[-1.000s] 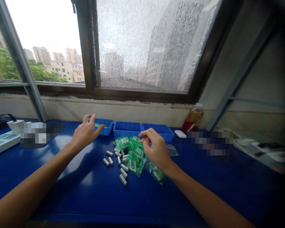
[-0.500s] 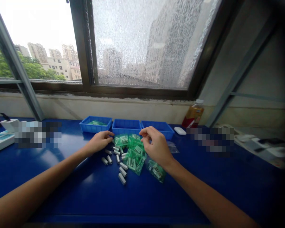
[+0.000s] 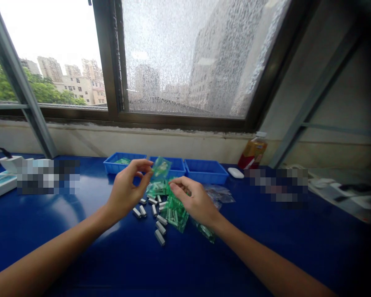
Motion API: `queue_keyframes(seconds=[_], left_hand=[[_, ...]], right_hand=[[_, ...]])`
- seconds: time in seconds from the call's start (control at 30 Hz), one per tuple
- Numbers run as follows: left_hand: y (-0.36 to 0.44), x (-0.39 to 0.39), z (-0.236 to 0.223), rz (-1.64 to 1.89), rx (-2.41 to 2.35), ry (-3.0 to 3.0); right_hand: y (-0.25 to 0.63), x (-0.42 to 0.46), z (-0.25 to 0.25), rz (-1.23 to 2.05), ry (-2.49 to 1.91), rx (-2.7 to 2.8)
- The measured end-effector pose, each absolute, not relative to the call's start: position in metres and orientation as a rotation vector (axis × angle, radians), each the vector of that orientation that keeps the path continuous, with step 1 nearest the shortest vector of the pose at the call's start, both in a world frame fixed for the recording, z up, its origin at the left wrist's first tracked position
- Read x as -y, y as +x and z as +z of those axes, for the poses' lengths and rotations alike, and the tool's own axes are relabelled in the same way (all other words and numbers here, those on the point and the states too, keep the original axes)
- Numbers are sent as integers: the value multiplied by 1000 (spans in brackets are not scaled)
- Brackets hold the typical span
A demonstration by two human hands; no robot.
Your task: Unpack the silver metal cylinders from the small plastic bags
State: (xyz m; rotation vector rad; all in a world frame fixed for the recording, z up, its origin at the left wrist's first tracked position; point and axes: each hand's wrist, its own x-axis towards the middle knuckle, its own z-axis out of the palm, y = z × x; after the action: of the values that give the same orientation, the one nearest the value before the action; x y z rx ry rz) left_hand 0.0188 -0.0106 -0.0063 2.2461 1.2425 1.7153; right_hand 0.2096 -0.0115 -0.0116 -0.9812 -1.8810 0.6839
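My left hand pinches a small green see-through bag by its left edge, between thumb and fingers. The bag is raised in front of the middle tray, with small pale pieces inside. Over the pile of green bags is my right hand, its thumb and curled fingers drawn together; anything between the tips is too small to make out. Several silver metal cylinders lie loose left of and in front of the pile. Partly behind my right wrist lies another filled green bag.
Three blue trays stand along the wall: the left tray holds green bags, beside the middle tray and right tray. Clear plastic bags, a white mouse-like object and a bottle are on the right. A power strip lies left.
My left hand has lifted a green bag from the pile and turned upward with it. My right hand has moved left and down over the pile.
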Motion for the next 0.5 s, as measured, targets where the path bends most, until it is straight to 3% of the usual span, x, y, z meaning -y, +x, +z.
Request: queue_keyframes(seconds=[0.13, 0.23, 0.5], left_hand=[[31, 22, -18, 1520, -929, 2666], [31, 20, -21, 1387, -798, 2776], [30, 18, -12, 1228, -1129, 2492]], right_hand=[[204, 13, -13, 1229, -854, 1597], [205, 11, -14, 1448, -771, 1429], [209, 8, -13, 1231, -899, 1474]])
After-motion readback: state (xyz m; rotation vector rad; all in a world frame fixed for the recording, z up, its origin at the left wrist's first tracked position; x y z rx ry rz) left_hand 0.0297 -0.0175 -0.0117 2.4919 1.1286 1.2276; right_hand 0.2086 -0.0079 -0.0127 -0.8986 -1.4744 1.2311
